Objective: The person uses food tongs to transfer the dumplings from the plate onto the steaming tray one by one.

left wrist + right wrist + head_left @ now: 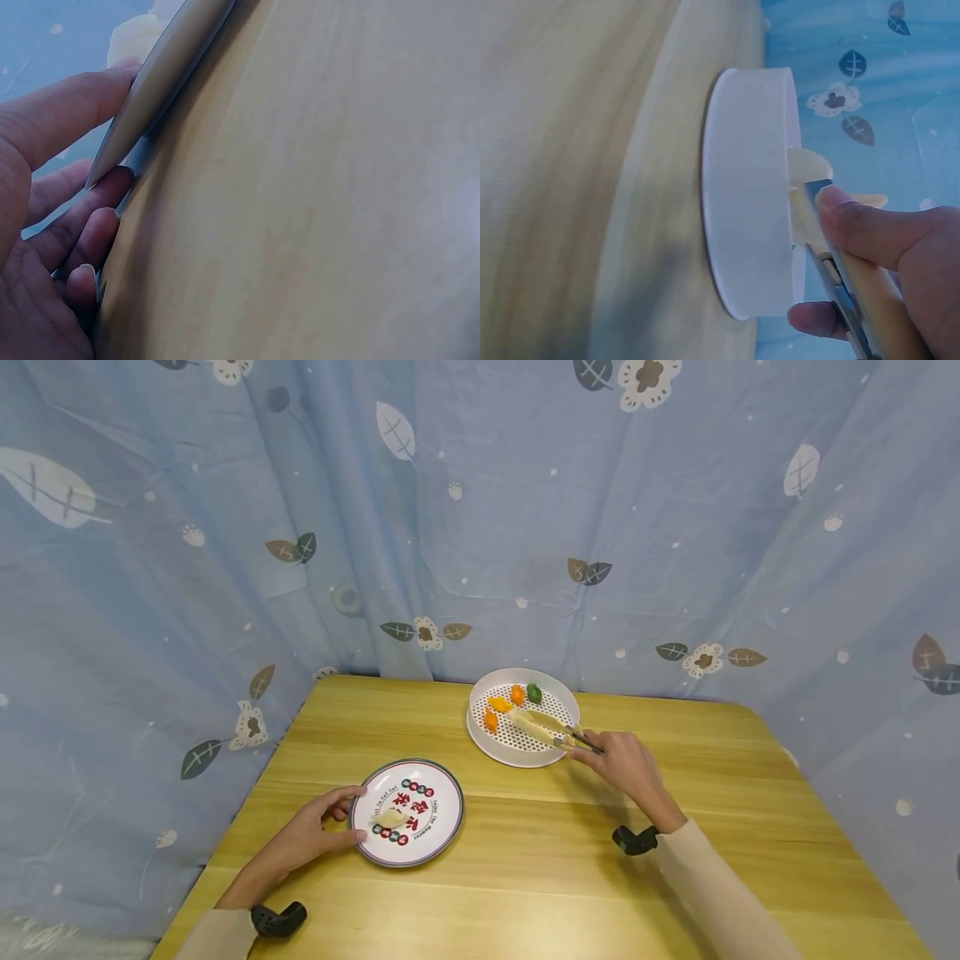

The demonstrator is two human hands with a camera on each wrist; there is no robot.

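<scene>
My left hand holds the left rim of a round white plate with red characters. Thumb and fingers are at the edge, also seen in the left wrist view from the side of the plate. A small pale dumpling-like piece lies on the plate. At the back, my right hand grips tongs, their pale tips inside a white perforated round basket. Whether the tips hold anything is unclear. Near them in the basket sit small orange, yellow and green pieces.
A wooden table bears the plate and basket. Blue patterned curtain hangs behind and at both sides, close to the table's back edge. The basket's upright wall stands beside the right hand.
</scene>
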